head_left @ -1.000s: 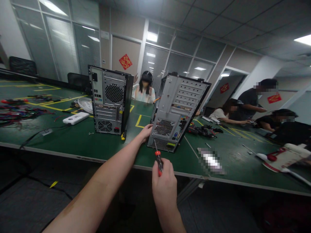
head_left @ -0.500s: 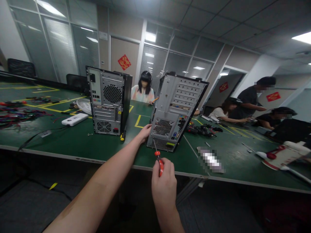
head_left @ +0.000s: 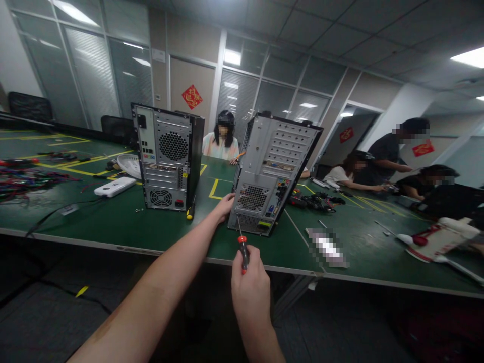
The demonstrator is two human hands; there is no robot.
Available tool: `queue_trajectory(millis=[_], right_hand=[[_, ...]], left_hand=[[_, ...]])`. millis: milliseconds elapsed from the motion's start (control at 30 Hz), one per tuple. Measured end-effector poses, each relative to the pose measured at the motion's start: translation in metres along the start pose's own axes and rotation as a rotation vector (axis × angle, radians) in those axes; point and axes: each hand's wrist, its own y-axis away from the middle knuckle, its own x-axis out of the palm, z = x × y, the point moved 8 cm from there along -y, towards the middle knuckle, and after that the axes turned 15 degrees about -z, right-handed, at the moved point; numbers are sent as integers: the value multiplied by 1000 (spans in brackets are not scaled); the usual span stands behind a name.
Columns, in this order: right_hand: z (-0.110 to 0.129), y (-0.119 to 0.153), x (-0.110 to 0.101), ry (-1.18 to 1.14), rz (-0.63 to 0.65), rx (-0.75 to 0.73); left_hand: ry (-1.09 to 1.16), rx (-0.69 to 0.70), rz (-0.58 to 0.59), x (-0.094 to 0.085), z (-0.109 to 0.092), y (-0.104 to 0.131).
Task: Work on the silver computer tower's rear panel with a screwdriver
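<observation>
"What's biggest?"

"The green bench (head_left: 94,219), marked with yellow lines (head_left: 215,190). Two PC cases stand on it, backs toward the wearer: the right case (head_left: 272,171) and the left case (head_left: 166,156), with a gap between them."

"Loose stuff?"

"Tangled wires (head_left: 34,179) at far left, and black cables (head_left: 319,200) to the right of the right case."

"And the hands?"

"The left hand (head_left: 226,206) is at the right case's lower left side. Its fingers are partly hidden — I can't tell whether they grip or only rest there. The right hand (head_left: 251,277) has its fingers clamped round the handle of a screwdriver (head_left: 243,249)."

"Where's the tip?"

"At the low left of the right case's back — too small to tell what it meets."

"Smaller still?"

"A yellow-handled driver (head_left: 190,212) beside the left case's lower right corner, then tiny bits (head_left: 138,210) near its lower left."
</observation>
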Motion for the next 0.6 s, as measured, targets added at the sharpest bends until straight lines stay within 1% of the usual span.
queue_trajectory(millis=[100,233,367,467,600], right_hand=[[0,-1,1,-1,28,43],[10,-2,-4,2,-12,-35],[12,-1,-4,13,-23,-84],[7,-2,-4,11,-26,-42],[1,-3,-1,15,39,39]], left_hand=[[0,-27,10,0,0,2],[-7,-12,-8,-1,0,1],[-12,-16,-10,-1,2,-1],[-10,-16,-1,-1,1,0],[-9,-8,-1,-1,0,1]])
